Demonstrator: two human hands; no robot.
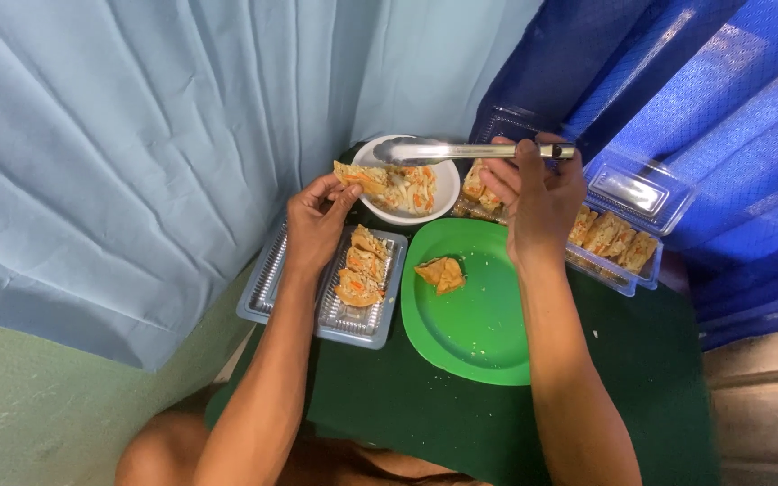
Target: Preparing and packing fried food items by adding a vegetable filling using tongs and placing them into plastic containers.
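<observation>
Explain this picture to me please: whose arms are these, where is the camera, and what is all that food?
There is no machine here. The one picture comes from a camera worn on a person's head, looking down at their own bare arms. The left hand holds a piece of stuffed pastry over a white bowl of shredded filling. The right hand grips metal tongs above the bowl. On the dark green cloth lie a green plate with one pastry, a clear tray with several more beside it, and an open clear box of pieces on the right.
</observation>
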